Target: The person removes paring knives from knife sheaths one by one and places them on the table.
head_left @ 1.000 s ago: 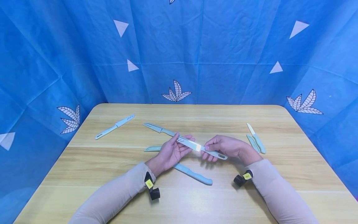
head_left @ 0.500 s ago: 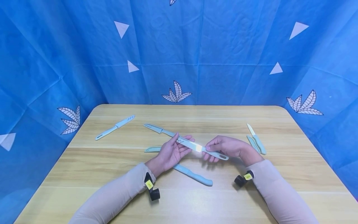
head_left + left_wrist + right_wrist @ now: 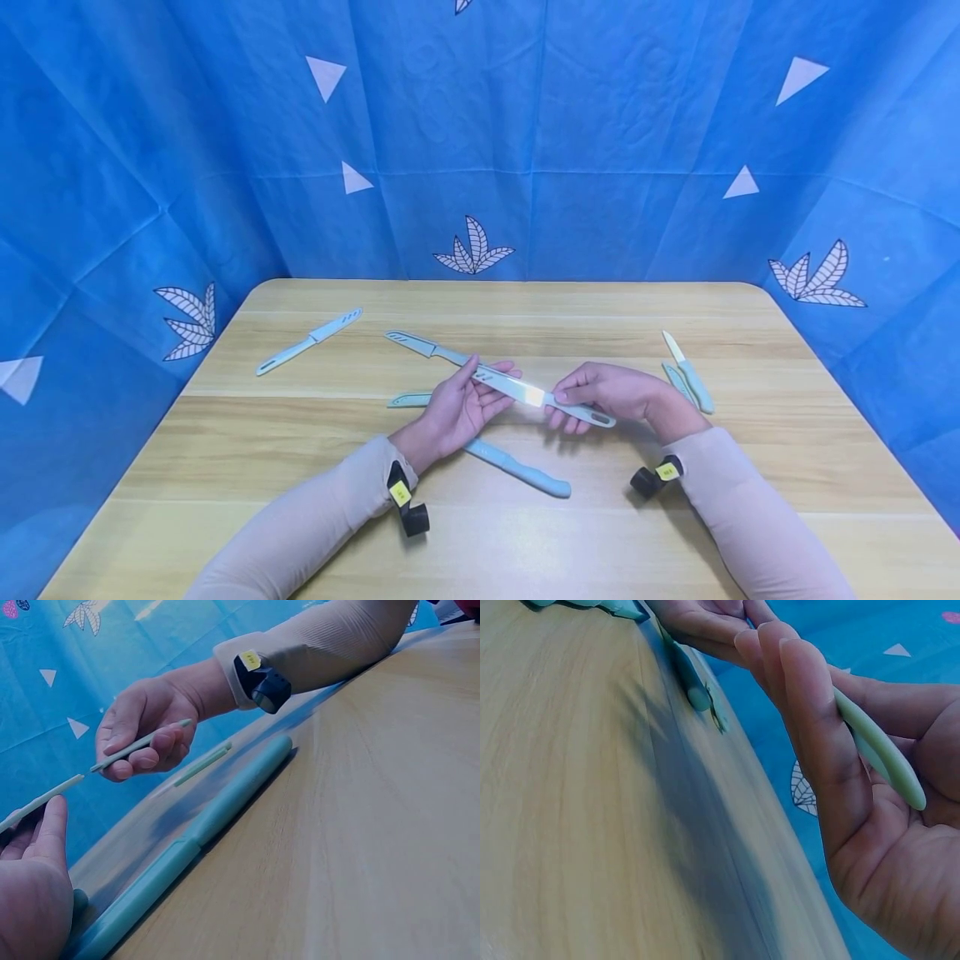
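Note:
In the head view my right hand [image 3: 596, 392] pinches the pale green handle [image 3: 588, 414] of a knife above the table. A bright stretch of its blade [image 3: 534, 397] shows between the handle and a slotted sheath [image 3: 498, 382]. My left hand [image 3: 457, 412], palm up, holds that sheath between thumb and fingers; the blade's tip is hidden. In the left wrist view the sheath [image 3: 41, 802] and the handle [image 3: 139, 746] point at each other. The right wrist view shows the handle [image 3: 885, 757] between my right thumb and fingers.
A sheathed knife [image 3: 517, 469] lies partly under my left hand, beside a green sheath-like end [image 3: 408, 400]. Behind is another sheathed knife [image 3: 411, 342], and one [image 3: 309, 340] lies far left. A bare paring knife [image 3: 690, 375] and its sheath [image 3: 677, 383] lie right.
My right hand has shifted slightly to the right with the knife handle, and a little more bright blade shows outside the sheath. The left hand has stayed in place.

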Action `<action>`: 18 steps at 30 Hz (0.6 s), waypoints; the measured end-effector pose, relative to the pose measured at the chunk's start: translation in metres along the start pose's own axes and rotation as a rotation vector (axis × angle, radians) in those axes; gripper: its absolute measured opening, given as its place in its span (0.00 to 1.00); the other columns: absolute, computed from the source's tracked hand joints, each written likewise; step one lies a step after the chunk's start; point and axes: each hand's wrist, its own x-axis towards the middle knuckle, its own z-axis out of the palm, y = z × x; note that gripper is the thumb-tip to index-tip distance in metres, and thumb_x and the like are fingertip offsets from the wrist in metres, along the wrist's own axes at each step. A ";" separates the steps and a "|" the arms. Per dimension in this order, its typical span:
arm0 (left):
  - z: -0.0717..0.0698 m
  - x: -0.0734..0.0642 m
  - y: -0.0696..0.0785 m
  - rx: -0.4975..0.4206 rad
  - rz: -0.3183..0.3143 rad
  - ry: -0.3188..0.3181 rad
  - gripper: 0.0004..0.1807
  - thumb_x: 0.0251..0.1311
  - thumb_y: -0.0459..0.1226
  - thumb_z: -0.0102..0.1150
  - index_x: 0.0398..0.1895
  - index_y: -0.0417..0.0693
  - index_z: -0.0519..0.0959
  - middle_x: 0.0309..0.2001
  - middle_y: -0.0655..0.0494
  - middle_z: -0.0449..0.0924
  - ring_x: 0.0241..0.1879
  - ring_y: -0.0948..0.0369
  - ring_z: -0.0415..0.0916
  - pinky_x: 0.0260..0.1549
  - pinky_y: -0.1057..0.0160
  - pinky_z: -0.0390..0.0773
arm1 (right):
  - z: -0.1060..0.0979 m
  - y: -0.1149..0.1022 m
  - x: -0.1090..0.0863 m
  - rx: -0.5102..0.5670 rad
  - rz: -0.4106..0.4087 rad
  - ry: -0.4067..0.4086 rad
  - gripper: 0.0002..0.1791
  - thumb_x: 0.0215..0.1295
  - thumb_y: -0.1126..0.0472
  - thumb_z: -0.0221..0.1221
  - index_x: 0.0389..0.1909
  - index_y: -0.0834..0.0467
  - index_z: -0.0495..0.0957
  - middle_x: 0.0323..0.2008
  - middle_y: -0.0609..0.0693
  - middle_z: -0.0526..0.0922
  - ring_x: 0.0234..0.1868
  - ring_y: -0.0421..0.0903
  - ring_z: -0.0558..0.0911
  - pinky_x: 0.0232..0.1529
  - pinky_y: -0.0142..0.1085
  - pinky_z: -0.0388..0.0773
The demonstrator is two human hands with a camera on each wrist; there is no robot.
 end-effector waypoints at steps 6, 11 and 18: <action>0.000 0.001 0.001 -0.006 0.000 0.010 0.31 0.77 0.51 0.33 0.69 0.34 0.61 0.64 0.37 0.69 0.63 0.48 0.69 0.61 0.55 0.73 | -0.002 0.001 -0.001 -0.010 0.003 -0.006 0.17 0.74 0.60 0.53 0.47 0.72 0.79 0.41 0.68 0.83 0.34 0.47 0.85 0.36 0.37 0.86; 0.000 0.002 0.002 -0.006 0.000 0.009 0.32 0.78 0.51 0.30 0.70 0.34 0.60 0.63 0.39 0.71 0.63 0.48 0.69 0.61 0.55 0.74 | -0.003 0.000 -0.002 -0.018 0.001 -0.010 0.19 0.74 0.60 0.53 0.48 0.75 0.78 0.42 0.70 0.83 0.35 0.47 0.85 0.37 0.37 0.86; 0.000 0.001 0.003 -0.009 0.007 0.012 0.32 0.77 0.51 0.34 0.70 0.34 0.60 0.63 0.38 0.70 0.63 0.48 0.70 0.61 0.55 0.73 | -0.004 -0.002 -0.004 -0.048 0.002 -0.011 0.20 0.74 0.59 0.53 0.49 0.75 0.78 0.41 0.67 0.84 0.35 0.49 0.85 0.38 0.39 0.86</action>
